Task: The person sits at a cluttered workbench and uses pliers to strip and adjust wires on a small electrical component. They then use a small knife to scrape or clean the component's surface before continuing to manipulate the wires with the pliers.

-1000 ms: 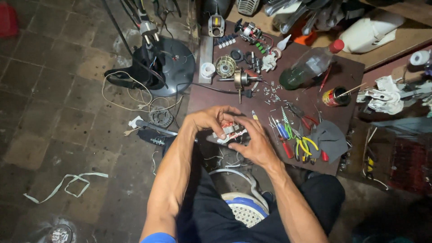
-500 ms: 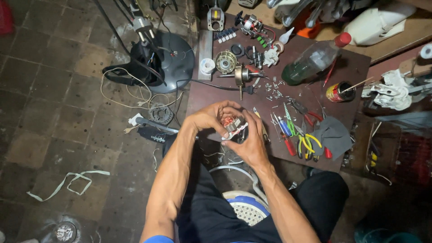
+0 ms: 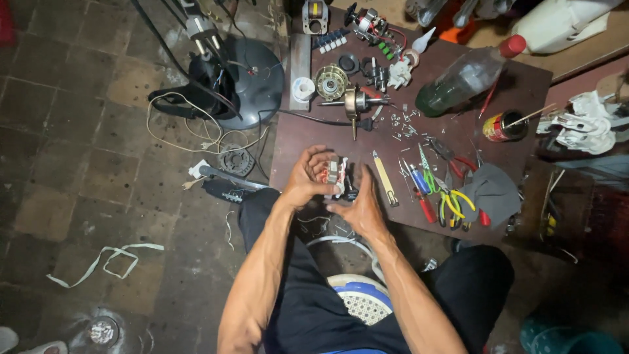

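Head view, looking down past both forearms.

Left hand (image 3: 308, 180): fingers curled closed around the left side of a small motor part with copper-red windings and a pale metal frame (image 3: 333, 174). Part is held in the air just above the near edge of the dark brown worktop (image 3: 301, 134), between the two hands.

Right hand (image 3: 359, 208): palm turned up and inward, fingers spread and open, touching the lower right side of the motor part; thumb points away toward the worktop. Whether it bears any of the weight: cannot tell.

On the worktop, just right of the hands: a flat yellow-handled tool (image 3: 384, 177) lying lengthwise. Further right: a heap of hand tools, including pliers with yellow grips (image 3: 452, 204) and screwdrivers with red and blue handles (image 3: 419, 190). A grey cloth (image 3: 495, 190) lies beside the heap, touching it.

Far half of the worktop: a brass-coloured rotor on a steel shaft (image 3: 354, 103), a round wound stator (image 3: 331, 80), a white roll of tape (image 3: 303, 88), scattered small screws (image 3: 403, 124). A clear plastic bottle with a red cap (image 3: 468, 75) lies on its side; a small red and yellow tin (image 3: 501, 126) stands near it with a stick in it.

Floor, left of the worktop: a dark round fan base (image 3: 252, 82) with a loose pale cord (image 3: 177, 128). A white and blue plastic stool (image 3: 363, 298) shows between the legs.
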